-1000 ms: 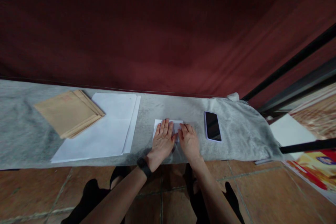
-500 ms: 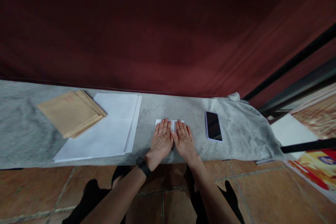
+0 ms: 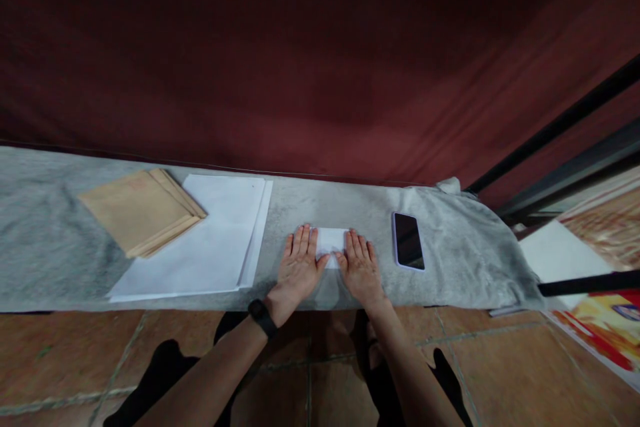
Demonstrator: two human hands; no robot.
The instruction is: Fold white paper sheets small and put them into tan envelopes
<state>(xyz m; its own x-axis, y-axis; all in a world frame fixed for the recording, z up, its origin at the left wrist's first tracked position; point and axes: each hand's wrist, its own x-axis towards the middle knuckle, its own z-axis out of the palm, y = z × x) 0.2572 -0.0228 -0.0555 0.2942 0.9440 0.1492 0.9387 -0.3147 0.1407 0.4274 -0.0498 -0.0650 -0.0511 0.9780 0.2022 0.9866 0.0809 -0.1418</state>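
A small folded white paper [image 3: 330, 240] lies on the grey cloth-covered table [image 3: 50, 247]. My left hand [image 3: 297, 268] lies flat on the paper's left end, fingers stretched out. My right hand [image 3: 361, 268] lies flat on its right end, fingers also out. Only the middle strip of the paper shows between the two hands. A black band sits on my left wrist.
A stack of white sheets [image 3: 210, 240] lies to the left, with several brown envelopes [image 3: 143, 210] partly on top. A dark phone [image 3: 409, 240] rests right of my hands. A dark red curtain hangs behind. Tiled floor shows below, metal bars at right.
My hands slid apart, from side by side over the paper's middle out to its two ends. The paper's centre now shows between them.
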